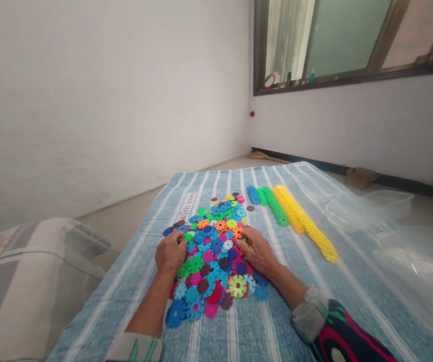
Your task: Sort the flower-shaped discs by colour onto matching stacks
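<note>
A loose pile of colourful notched plastic discs (215, 245) lies spread over a striped cloth. My left hand (170, 253) rests at the pile's left edge, its fingers curled in against the discs; what they hold, if anything, is hidden. On the right side of the pile, my right hand (258, 251) has thumb and fingers apart, touching discs near some orange ones. Right of the pile lie discs stacked in rows by colour: a short blue row (253, 194), green rows (277, 207), an orange-yellow row (290, 212) and a long yellow row (309, 226).
The blue-and-white striped cloth (156, 221) covers the table. Clear plastic containers (386, 203) stand along its right side. A grey and beige cloth-covered thing (46, 286) is at the left. A white wall (107, 100) rises behind, with a window (346, 37) at upper right.
</note>
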### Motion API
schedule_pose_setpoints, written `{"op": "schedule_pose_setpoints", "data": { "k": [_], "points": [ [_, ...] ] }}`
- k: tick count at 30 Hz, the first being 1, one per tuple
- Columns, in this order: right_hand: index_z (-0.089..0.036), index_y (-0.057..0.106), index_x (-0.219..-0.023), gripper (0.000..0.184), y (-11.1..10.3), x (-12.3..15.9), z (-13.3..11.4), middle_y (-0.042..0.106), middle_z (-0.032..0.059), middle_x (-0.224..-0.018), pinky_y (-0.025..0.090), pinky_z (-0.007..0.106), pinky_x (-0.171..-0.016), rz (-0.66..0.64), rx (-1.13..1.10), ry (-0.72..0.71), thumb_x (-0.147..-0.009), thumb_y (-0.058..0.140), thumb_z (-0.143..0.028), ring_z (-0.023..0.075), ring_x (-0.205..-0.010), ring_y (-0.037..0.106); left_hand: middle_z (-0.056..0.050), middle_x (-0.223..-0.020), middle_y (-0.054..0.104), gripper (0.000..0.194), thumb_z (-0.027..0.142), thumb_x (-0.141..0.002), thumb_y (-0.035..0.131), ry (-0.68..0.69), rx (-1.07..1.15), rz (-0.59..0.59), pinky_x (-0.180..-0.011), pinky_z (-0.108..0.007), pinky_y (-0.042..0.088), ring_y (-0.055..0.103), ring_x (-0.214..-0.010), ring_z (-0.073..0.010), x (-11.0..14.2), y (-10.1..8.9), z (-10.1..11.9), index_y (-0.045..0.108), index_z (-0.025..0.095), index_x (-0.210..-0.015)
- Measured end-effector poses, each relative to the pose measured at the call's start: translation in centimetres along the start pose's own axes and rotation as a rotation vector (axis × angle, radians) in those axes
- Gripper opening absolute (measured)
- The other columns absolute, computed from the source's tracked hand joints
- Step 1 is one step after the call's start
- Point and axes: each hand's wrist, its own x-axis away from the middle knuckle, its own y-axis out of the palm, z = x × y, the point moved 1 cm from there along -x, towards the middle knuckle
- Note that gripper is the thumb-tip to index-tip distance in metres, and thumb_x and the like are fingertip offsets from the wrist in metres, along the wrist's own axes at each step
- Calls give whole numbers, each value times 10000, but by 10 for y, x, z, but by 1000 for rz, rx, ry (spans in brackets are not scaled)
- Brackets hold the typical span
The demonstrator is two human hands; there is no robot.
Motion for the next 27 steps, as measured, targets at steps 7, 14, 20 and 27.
{"op": "schedule_pose_setpoints", "data": {
  "k": [7, 14, 20, 27],
  "points": [
    [-180, 602, -926, 223, -3, 1, 2, 612, 62, -953, 413, 300, -833, -40, -28, 9, -888, 531, -387, 184, -902, 544, -16, -807, 726, 219, 255, -715, 518, -34, 144, -3, -709, -287, 492, 671, -761, -208, -3, -7, -1, 700, 224, -834],
    [-179, 619, -927, 182, -11, -2, -1, 620, 65, -976, 415, 301, -865, -82, -118, -11, -881, 521, -325, 185, -949, 547, -6, -766, 718, 260, 305, -662, 544, 58, 397, -113, -725, -272, 504, 664, -739, -188, -22, -10, 30, 699, 178, -827],
    [-187, 651, -875, 154, -34, 3, 10, 646, 32, -893, 442, 262, -777, -19, -166, 84, -848, 522, -268, 156, -833, 588, 8, -728, 706, 223, 279, -658, 548, 252, 465, -256, -710, -273, 501, 651, -727, -179, -31, 7, 84, 706, 182, -782],
    [-187, 613, -623, 244, -38, 6, 15, 583, 2, -635, 399, 237, -611, 99, -68, 155, -825, 484, -232, 128, -612, 542, 16, -710, 697, 218, 208, -688, 538, 432, 437, -358, -692, -246, 490, 627, -701, -149, -47, 42, 142, 721, 180, -803]
  ]
}}
